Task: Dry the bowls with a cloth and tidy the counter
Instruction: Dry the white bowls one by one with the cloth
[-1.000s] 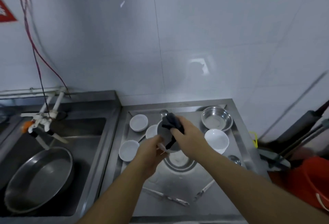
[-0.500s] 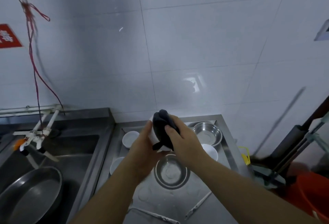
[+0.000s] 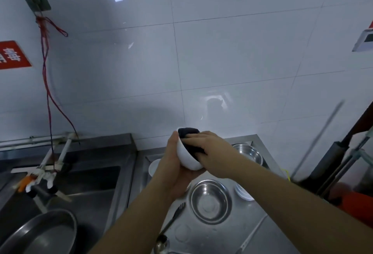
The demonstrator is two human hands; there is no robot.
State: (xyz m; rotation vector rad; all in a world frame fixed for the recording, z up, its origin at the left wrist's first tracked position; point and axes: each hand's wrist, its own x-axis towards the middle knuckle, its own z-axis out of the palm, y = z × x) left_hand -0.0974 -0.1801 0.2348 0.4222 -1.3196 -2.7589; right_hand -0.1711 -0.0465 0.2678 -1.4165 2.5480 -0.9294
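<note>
A red sign [image 3: 12,55] on the white wall tiles at the left edge carries white Chinese characters, tilted and partly cut off by the frame. They cannot be read with certainty. A small white plate [image 3: 364,41] on the wall at the right edge shows no legible writing. No other text, brand or number is visible.

1. A bowl [image 3: 186,157] is held above the counter [image 3: 220,233], between the left hand [image 3: 173,173] and right hand [image 3: 212,152].
2. A cloth [image 3: 189,132] is pressed inside it.
3. A metal bowl [image 3: 210,201] is seen directly below.
</note>
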